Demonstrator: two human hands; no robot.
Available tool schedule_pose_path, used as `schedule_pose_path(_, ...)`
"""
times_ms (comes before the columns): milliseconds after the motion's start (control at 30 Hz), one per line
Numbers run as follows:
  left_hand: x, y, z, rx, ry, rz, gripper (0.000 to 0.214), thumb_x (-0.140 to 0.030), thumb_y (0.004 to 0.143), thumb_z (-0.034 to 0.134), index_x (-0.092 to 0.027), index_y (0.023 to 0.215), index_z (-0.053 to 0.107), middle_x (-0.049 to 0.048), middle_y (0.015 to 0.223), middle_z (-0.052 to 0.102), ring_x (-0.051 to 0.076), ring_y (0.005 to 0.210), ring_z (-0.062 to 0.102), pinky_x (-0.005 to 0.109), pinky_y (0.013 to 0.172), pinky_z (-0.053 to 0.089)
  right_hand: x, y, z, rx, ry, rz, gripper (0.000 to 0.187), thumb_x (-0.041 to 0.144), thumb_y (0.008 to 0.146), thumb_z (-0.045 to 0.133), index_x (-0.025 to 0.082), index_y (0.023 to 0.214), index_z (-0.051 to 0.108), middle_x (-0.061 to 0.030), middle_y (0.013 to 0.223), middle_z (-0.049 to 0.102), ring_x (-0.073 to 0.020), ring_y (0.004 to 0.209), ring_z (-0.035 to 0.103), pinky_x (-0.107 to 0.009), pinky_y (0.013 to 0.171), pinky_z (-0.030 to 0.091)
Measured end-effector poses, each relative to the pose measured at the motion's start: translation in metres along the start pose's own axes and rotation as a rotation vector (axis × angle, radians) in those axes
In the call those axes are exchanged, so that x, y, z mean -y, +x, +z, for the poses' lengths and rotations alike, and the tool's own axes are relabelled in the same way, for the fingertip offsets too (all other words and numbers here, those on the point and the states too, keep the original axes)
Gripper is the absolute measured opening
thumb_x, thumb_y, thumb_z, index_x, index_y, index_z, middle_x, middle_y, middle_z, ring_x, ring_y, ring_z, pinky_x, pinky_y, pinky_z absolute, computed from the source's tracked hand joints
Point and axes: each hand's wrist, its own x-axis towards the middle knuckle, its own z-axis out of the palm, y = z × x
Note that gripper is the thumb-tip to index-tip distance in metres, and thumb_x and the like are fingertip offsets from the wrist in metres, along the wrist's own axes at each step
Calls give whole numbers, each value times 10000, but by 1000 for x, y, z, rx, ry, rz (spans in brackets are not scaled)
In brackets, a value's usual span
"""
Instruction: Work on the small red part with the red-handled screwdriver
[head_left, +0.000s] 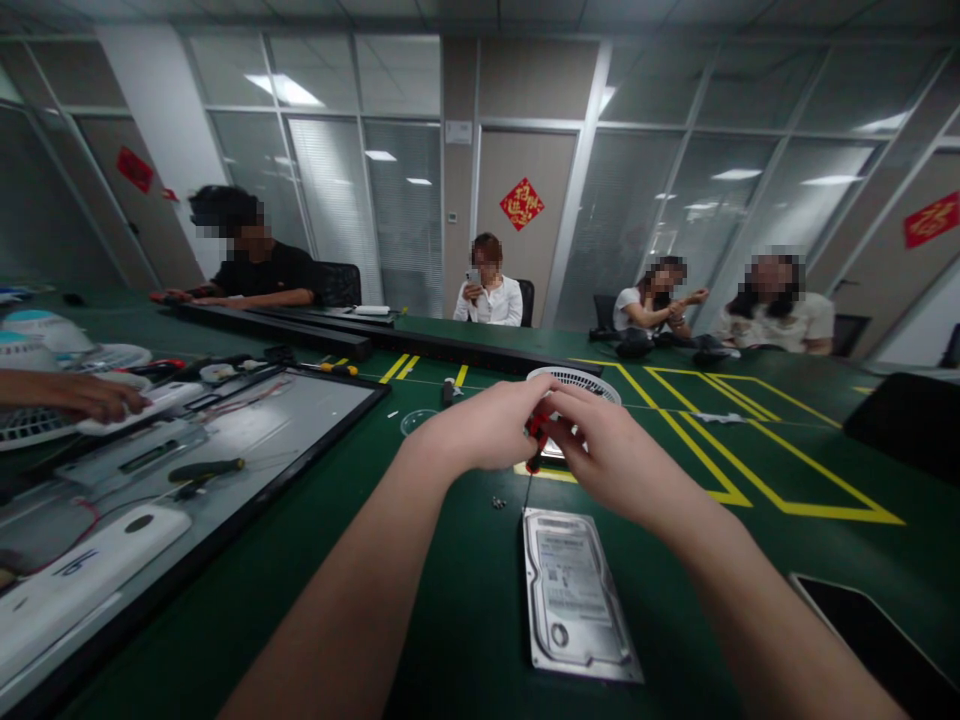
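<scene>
My left hand (491,428) and my right hand (607,450) meet above the green table (465,600), both closed around a small red-handled screwdriver (535,432) whose thin shaft points down. Below them a silver hard disk drive (576,595) lies flat on the table, label up. A few tiny screws (497,503) lie just left of the drive's far end.
A dismantled flat monitor (187,450) with a screwdriver (204,469) on it lies at the left, where another person's hand (90,397) rests. A white fan grille (577,385) and a clear dish (417,421) sit beyond my hands. A dark phone (877,640) lies at the lower right. Several people sit across the table.
</scene>
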Motion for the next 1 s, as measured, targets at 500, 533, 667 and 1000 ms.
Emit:
schedule_pose_path(500, -1, 3, 1, -12, -14, 15, 263, -182, 842, 682, -194, 1097, 618, 79, 1120, 750, 243, 969, 705, 329, 798, 512, -3, 0, 3, -31, -122, 168, 107, 319, 984, 662, 225, 940, 637, -23, 859, 710, -178, 699, 591, -288, 607, 342)
schedule_pose_path(533, -1, 3, 1, -11, -11, 18, 247, -178, 849, 669, -196, 1090, 614, 79, 1119, 749, 245, 974, 705, 329, 796, 510, -3, 1, 3, -36, -114, 166, 106, 323, 984, 665, 226, 947, 642, -25, 872, 715, -180, 712, 598, -288, 613, 350)
schedule_pose_path(667, -1, 2, 0, 11, 5, -6, 226, -149, 868, 622, -204, 1083, 584, 79, 1095, 749, 247, 979, 711, 319, 774, 508, -4, 1, 3, -35, -83, 124, 67, 248, 1004, 607, 224, 1000, 669, -54, 967, 722, -208, 831, 647, -305, 706, 438)
schedule_pose_path(1000, 1, 0, 1, -12, -13, 4, 471, -159, 791, 715, -223, 1234, 570, 88, 1162, 751, 264, 1004, 717, 329, 794, 522, -3, 1, 4, -4, -1, 12, 263, 64, 981, 490, 211, 1101, 672, -118, 1273, 696, -246, 1077, 671, -360, 895, 499)
